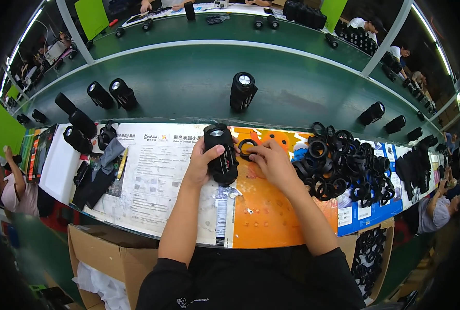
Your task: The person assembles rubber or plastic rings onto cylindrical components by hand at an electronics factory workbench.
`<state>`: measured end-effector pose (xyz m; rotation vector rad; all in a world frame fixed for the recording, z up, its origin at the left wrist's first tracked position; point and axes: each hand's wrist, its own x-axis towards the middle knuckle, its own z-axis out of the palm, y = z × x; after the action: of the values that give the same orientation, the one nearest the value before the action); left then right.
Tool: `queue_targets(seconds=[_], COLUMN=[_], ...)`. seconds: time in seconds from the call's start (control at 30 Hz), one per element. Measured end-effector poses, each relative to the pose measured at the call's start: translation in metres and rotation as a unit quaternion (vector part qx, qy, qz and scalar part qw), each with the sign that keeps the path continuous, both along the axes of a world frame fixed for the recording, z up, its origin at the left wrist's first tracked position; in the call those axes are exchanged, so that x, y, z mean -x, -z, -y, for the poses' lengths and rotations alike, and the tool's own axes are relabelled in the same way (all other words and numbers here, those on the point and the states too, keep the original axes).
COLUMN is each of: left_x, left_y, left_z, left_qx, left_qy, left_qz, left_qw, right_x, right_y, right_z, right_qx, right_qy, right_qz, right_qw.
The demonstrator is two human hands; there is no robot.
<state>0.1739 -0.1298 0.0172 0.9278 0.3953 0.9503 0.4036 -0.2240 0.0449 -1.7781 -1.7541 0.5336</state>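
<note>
Left hand (202,163) clamped round speaker (223,161), long-axis tilt unclear; just right of it, right hand (272,159) pinches ring (240,149).

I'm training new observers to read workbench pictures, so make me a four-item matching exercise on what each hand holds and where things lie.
1. Left hand
2. Right hand
3. Heap of black rings
4. White plastic wrapping

A. Right of both hands
B. Pinching a single black ring
C. Inside the open cardboard box at lower left
D. Gripping a black cylinder

Right pairs: 1-D, 2-B, 3-A, 4-C
</note>
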Motion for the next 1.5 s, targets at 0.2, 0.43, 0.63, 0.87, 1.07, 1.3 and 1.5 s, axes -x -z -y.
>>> queue_targets(seconds=[0.2,0.43,0.63,0.87,1.07,1.3,1.5], left_x=[-0.010,-0.010,-0.011,-0.010,-0.010,-0.012,-0.013], left_y=[-0.002,0.006,-0.009,-0.009,-0.003,-0.005,-0.001], left_z=[0.005,0.008,0.013,0.012,0.011,0.013,0.014], left_qx=[0.010,-0.063,-0.098,-0.097,-0.106,-0.108,-0.139], left_qy=[-0.039,-0.037,-0.027,-0.014,-0.010,-0.010,-0.034], left_qz=[-0.044,-0.107,-0.144,-0.160,-0.152,-0.145,-0.162], left_qw=[0.998,0.992,0.984,0.982,0.983,0.983,0.976], right_x=[-0.011,-0.019,-0.010,-0.008,-0.006,-0.006,-0.001], right_y=[0.006,-0.061,-0.104,-0.115,-0.117,-0.121,-0.120], right_z=[-0.008,-0.047,-0.070,-0.061,-0.059,-0.063,-0.058], right_qx=[-0.125,0.008,0.116,0.013,-0.006,-0.009,-0.018], right_qy=[-0.027,-0.105,-0.220,-0.272,-0.289,-0.310,-0.346], right_qz=[0.115,-0.314,-0.267,-0.066,-0.045,-0.030,0.019], right_qw=[0.985,0.943,0.931,0.960,0.956,0.950,0.938])
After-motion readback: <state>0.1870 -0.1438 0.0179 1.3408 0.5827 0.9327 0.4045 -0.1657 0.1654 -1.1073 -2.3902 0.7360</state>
